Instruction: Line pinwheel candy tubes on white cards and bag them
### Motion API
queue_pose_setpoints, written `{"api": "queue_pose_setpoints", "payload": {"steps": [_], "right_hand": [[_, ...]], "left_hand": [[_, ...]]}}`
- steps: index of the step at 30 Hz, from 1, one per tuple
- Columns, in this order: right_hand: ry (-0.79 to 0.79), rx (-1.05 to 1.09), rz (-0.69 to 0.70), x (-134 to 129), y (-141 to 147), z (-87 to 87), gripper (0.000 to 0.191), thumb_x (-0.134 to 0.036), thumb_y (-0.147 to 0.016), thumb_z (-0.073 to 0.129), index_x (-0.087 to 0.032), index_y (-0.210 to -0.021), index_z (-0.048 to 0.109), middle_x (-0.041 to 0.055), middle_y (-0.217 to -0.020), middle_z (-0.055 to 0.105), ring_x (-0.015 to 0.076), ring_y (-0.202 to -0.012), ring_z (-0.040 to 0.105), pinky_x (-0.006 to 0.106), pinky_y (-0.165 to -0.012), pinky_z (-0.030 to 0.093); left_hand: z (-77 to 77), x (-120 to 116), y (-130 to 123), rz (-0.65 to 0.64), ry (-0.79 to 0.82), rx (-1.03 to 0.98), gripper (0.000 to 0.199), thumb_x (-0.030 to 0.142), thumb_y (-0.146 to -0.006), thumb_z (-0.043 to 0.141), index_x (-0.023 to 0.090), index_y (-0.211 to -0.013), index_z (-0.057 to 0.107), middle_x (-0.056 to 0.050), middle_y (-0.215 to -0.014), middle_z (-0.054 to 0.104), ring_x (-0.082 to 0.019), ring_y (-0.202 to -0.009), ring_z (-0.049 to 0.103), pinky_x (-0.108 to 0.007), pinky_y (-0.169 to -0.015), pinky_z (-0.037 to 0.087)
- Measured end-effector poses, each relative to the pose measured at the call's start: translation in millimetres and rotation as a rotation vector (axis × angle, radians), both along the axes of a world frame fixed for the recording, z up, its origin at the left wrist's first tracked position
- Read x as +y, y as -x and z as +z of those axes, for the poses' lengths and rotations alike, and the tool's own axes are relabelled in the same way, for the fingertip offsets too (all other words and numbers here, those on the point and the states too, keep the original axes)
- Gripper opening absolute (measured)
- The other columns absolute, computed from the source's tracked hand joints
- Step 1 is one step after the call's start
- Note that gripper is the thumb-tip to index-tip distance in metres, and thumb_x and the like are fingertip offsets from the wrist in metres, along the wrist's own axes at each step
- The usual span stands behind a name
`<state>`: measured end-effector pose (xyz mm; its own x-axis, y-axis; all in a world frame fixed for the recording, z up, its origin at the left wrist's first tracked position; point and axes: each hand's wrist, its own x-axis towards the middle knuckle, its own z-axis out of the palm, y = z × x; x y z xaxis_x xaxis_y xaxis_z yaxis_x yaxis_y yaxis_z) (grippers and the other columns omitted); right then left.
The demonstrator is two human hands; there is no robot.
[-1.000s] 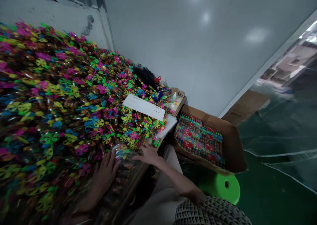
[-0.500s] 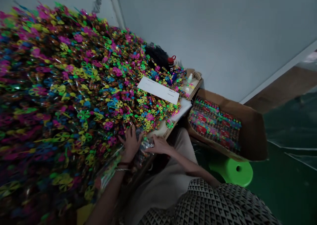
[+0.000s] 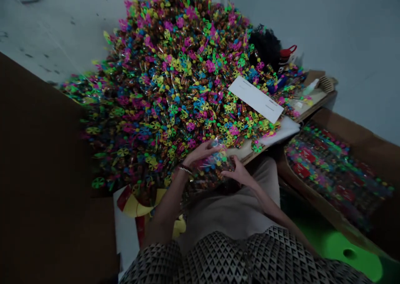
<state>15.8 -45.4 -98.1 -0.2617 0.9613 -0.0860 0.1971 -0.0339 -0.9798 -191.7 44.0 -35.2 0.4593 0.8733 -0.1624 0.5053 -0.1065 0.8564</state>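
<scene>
A clear plastic pack of colourful small toys [image 3: 212, 164] lies between my hands at the table's front edge. My left hand [image 3: 202, 152], with a bracelet at the wrist, curls over the pack's upper left side. Against its right end, my right hand [image 3: 239, 172] grips with thumb and fingers apart around it. Just beyond rises a big heap of small clear tubes with coloured wheel-shaped tops [image 3: 175, 92]. What lies under the pack is dark and hard to make out.
A white card [image 3: 256, 99] rests on the heap, near a red-capped bottle [image 3: 285, 59] and a black bundle [image 3: 265, 46]. To the right stands a carton [image 3: 371, 127] of packed toys beside a green stool [image 3: 353, 255]. Yellow-and-red card pieces [image 3: 137, 209] lie lower left.
The view has swung left, bringing a brown board and card pieces into sight. My left hand has gone from spread flat to curled over the pack, which now shows between both hands.
</scene>
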Motion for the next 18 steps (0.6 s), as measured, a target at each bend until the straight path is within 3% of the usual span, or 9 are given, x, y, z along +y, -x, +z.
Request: {"api": "queue_pose_setpoints", "payload": {"steps": [2, 4, 7, 10, 13, 18], "right_hand": [[-0.016, 0.077, -0.019, -5.6, 1.6, -6.2, 0.077, -0.046, -0.067, 0.076, -0.019, -0.129, 0.04, 0.0079, -0.122, 0.056, 0.0214, -0.114, 0.054, 0.036, -0.1, 0.042], [-0.023, 0.108, -0.024, -11.4, 1.9, -16.3, 0.086, -0.045, -0.067, 0.076, -0.02, -0.138, 0.034, 0.0095, -0.134, 0.049, 0.0223, -0.124, 0.048, 0.037, -0.107, 0.037], [-0.057, 0.088, 0.001, -23.1, 0.0, -34.3, 0.092, -0.042, -0.071, 0.073, -0.021, -0.146, 0.024, 0.0099, -0.148, 0.036, 0.0227, -0.136, 0.036, 0.04, -0.114, 0.029], [-0.079, 0.053, -0.011, -36.9, -6.8, -45.0, 0.085, -0.037, -0.076, 0.068, -0.021, -0.148, 0.025, 0.0093, -0.152, 0.032, 0.0224, -0.141, 0.029, 0.044, -0.117, 0.02], [-0.03, 0.14, 0.007, -47.9, -22.2, -40.3, 0.084, -0.038, -0.075, 0.066, -0.023, -0.148, 0.026, 0.0079, -0.154, 0.029, 0.0213, -0.143, 0.025, 0.044, -0.118, 0.017], [0.248, 0.544, 0.264, -51.4, -42.4, -16.5, 0.107, -0.058, -0.065, 0.071, -0.024, -0.151, 0.017, 0.0104, -0.152, 0.031, 0.0261, -0.137, 0.037, 0.045, -0.107, 0.038]], "left_hand": [[-2.8, 3.4, 1.9, -0.055, 0.105, -0.024, 0.054, 0.063, -0.083, 0.05, 0.01, -0.082, 0.063, 0.003, -0.06, 0.046, -0.009, -0.056, 0.04, -0.022, -0.053, 0.032], [-11.8, 5.8, -2.3, -0.008, 0.071, -0.032, 0.054, 0.063, -0.084, 0.047, 0.013, -0.066, 0.055, 0.005, -0.056, 0.037, -0.008, -0.054, 0.031, -0.022, -0.051, 0.025], [-27.1, 6.7, -14.0, 0.038, -0.023, -0.028, 0.049, 0.059, -0.084, 0.045, 0.015, -0.064, 0.051, 0.004, -0.059, 0.036, -0.009, -0.057, 0.031, -0.022, -0.054, 0.025], [-33.9, 6.0, -23.8, 0.013, -0.036, -0.024, 0.044, 0.054, -0.085, 0.043, 0.016, -0.065, 0.05, 0.004, -0.06, 0.037, -0.01, -0.058, 0.032, -0.022, -0.055, 0.025], [-31.5, 6.3, -29.2, -0.05, 0.011, -0.069, 0.042, 0.052, -0.085, 0.043, 0.016, -0.064, 0.049, 0.004, -0.06, 0.037, -0.01, -0.058, 0.032, -0.023, -0.054, 0.025], [-27.0, 7.7, -35.7, -0.126, 0.157, -0.171, 0.044, 0.057, -0.078, 0.056, 0.015, -0.064, 0.051, 0.005, -0.059, 0.041, -0.008, -0.056, 0.036, -0.022, -0.053, 0.028]]}}
